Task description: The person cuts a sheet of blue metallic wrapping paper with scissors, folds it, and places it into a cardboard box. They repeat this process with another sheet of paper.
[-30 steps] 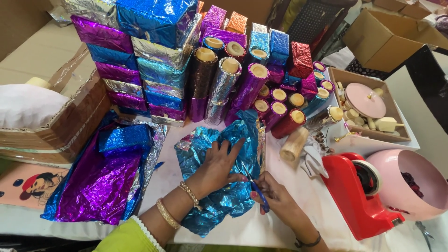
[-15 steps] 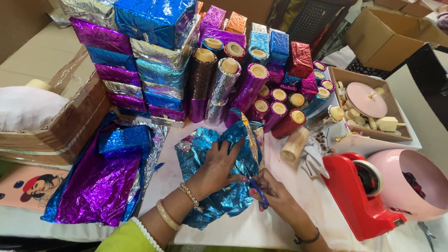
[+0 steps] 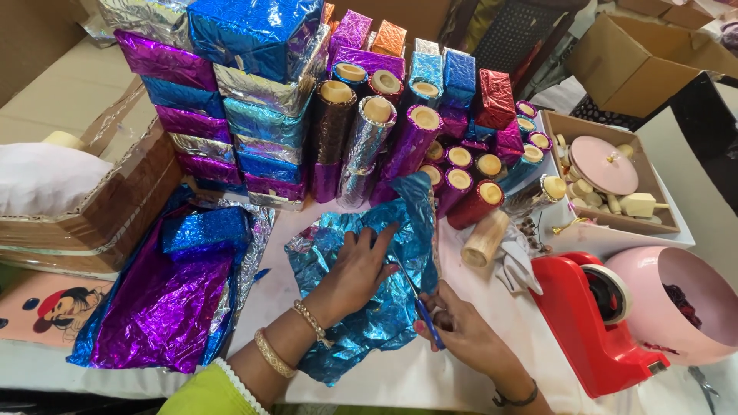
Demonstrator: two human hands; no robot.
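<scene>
Table: a white surface on which all items are carried; it is seen from above.
Stack of wrapped boxes: blocks covered in blue, purple and silver foil are piled at the far left of the table, apparently kept clear of the working area.
Cardboard box: set at the left edge, with a white bundle held inside.
Purple foil sheets: laid flat near the left front corner, with a folded blue piece on top, within reach as a supply.
Blue foil sheet: spread crumpled at the front centre of the table; its far right corner is lifted upright.
Wrapped cylinders: stood upright behind the sheet, so that the pale open ends are shown.
Tape dispenser: a red one, placed at the right front, just beside a pink bowl.
Left hand: pressed flat with fingers spread on the blue foil sheet, evidently to hold it steady; nothing is gripped.
Right hand: closed around blue-handled scissors, whose blades are directed along the sheet's right edge.
Bare wooden cylinder: laid on its side, just beside the sheet's right edge.
</scene>
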